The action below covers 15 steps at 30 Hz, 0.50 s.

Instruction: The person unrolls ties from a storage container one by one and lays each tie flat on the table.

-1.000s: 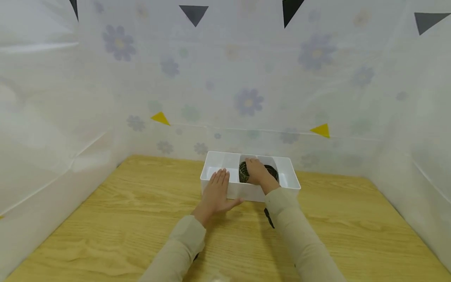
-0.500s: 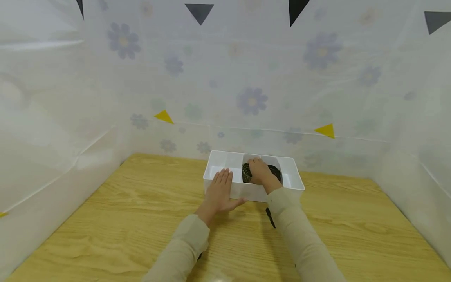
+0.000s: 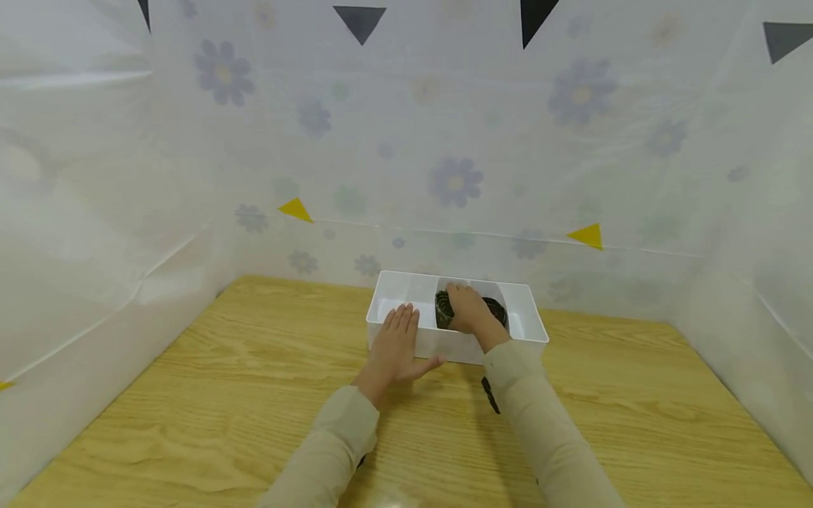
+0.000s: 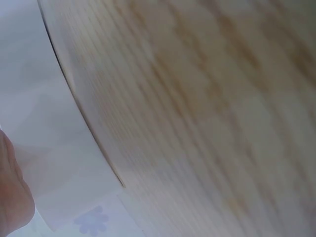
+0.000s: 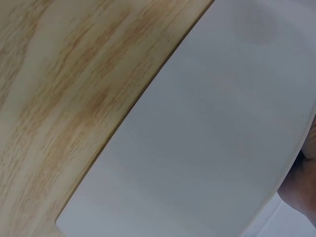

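In the head view, a white compartmented box (image 3: 524,300) stands near the back edge of the table. My left hand (image 3: 395,349) lies with straight fingers on the box's front wall, its fingertips at the rim and its thumb out to the right. My right hand (image 3: 468,310) reaches into the middle compartment and grips a dark, patterned, rolled fabric-like item (image 3: 443,310). Another dark rolled item (image 3: 495,309) shows to the right of that hand. The right fingertips are partly hidden inside the box. In the right wrist view, the box's front wall (image 5: 197,123) covers most of the hand.
The box's left compartment (image 3: 396,300) and right compartment show white floors. Wood-grain table (image 3: 209,381) surrounds the box. A pale flowered sheet (image 3: 381,141) hangs right behind it, with more sheeting along both sides.
The view has shifted slightly, so everything sits a little further right than a second ago. Both hands keep their places at the box; the left dark roll turns slightly under the right hand.
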### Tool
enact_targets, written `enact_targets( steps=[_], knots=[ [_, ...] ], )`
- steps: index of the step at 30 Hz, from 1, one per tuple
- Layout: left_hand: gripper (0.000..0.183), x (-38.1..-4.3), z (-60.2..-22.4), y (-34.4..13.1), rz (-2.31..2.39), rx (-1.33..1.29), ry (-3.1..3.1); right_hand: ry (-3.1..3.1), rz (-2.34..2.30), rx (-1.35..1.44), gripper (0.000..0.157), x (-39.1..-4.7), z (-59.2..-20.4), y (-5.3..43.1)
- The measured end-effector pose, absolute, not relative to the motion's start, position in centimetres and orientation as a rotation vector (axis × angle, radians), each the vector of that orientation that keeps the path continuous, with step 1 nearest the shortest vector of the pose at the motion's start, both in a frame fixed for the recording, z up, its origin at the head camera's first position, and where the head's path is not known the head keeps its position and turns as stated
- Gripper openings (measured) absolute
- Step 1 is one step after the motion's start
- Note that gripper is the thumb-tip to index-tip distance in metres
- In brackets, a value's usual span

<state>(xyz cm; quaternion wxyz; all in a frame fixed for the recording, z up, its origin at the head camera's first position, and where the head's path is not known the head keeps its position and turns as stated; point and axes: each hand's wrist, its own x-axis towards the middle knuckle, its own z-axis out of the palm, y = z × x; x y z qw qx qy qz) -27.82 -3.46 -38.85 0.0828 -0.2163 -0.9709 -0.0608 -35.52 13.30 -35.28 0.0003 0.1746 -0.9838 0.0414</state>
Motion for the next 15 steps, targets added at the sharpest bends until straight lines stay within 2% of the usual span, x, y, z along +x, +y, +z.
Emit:
enact_targets(
  steps=[15],
  knots=[
    [0.096,-27.95,-39.19,-3.49,-0.213,-0.657,-2.865,-2.907,0.432,0.562,0.074,-34.46,-35.57,13.89]
  ],
)
